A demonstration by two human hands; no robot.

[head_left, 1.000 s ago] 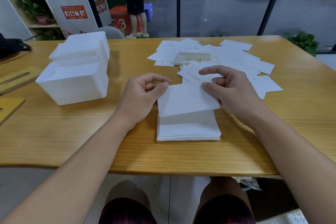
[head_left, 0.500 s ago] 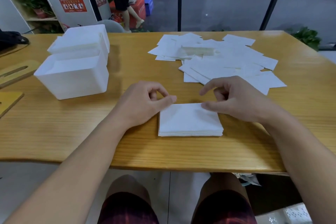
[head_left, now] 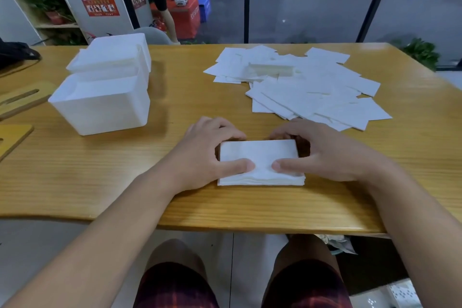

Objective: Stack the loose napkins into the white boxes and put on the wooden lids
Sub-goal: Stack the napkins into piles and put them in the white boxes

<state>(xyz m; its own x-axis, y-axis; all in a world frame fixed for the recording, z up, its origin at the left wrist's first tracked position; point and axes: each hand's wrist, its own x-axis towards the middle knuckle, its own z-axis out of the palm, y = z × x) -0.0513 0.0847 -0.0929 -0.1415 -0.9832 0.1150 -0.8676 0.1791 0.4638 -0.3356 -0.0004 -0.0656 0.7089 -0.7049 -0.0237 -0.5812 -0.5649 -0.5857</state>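
The napkin stack (head_left: 260, 161) lies on the wooden table (head_left: 100, 182) near its front edge. The left hand (head_left: 205, 155) and right hand (head_left: 322, 155) grip its opposite sides, thumbs pressed on top, fingers curled behind. Loose napkins (head_left: 307, 87) lie beyond; white boxes (head_left: 105, 92) stand left, wooden lids (head_left: 17, 107) beside them.

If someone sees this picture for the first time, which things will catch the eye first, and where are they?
First, the two hands, left hand and right hand, gripping a neat stack of white paper napkins near the front edge of the wooden table. Behind it on the right lies a scattered heap of loose white napkins; at the left stand white plastic boxes.
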